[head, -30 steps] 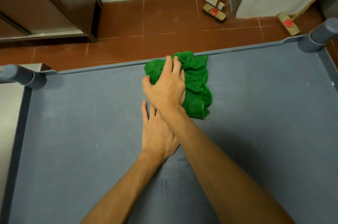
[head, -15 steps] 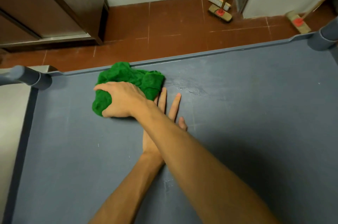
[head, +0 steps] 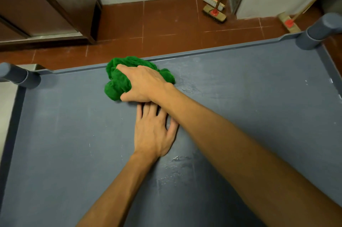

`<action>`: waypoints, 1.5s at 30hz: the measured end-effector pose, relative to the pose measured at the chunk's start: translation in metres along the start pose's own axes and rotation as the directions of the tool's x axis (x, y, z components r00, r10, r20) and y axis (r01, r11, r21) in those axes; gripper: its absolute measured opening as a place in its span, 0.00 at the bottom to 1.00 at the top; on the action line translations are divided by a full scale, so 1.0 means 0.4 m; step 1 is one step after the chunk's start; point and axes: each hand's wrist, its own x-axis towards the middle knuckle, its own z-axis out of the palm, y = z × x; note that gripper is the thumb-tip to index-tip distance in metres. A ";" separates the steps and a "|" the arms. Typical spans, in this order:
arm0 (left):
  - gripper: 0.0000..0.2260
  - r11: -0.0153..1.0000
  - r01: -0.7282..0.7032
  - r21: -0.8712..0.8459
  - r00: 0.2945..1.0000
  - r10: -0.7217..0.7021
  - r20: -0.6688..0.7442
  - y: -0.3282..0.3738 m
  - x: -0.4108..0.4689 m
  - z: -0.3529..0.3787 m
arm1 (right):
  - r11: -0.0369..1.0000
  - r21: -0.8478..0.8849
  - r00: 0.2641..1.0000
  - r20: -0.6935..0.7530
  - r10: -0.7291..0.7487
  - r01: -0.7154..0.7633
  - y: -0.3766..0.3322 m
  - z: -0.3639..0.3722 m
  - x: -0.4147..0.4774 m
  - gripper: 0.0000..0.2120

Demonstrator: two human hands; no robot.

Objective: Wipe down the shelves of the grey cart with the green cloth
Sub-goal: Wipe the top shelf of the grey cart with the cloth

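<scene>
The green cloth (head: 118, 82) has slid rightward, bunched in the gripping right hand (head: 146, 84); left hand (head: 153, 134) lies flat on the cart (head: 55, 134).

The grey cart shelf (head: 74, 162) bears the green cloth (head: 118, 83) bunched at eleven o'clock, my left hand (head: 153, 134) flat mid-shelf, and pale streaks (head: 177, 168), maybe damp, at six.

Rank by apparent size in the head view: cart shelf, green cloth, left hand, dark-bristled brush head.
1. cart shelf
2. green cloth and left hand: look alike, cloth partly under the right hand, so unranked
3. dark-bristled brush head, farthest away
</scene>
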 end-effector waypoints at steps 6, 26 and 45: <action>0.21 0.999 -0.050 0.002 0.999 0.050 -0.021 0.002 -0.003 0.012 | 0.985 0.022 0.984 -0.050 0.172 -0.171 0.079 -0.044 -0.049 0.39; 0.27 1.000 -0.020 0.002 1.000 0.020 -0.020 0.012 -0.011 0.022 | 0.605 0.171 0.536 -0.321 0.781 -0.778 0.605 -0.301 -0.590 0.48; 0.26 0.999 -0.034 0.024 0.998 0.035 -0.058 -0.004 -0.010 0.037 | 0.855 0.078 0.828 -0.219 0.516 -0.512 0.210 -0.072 -0.663 0.36</action>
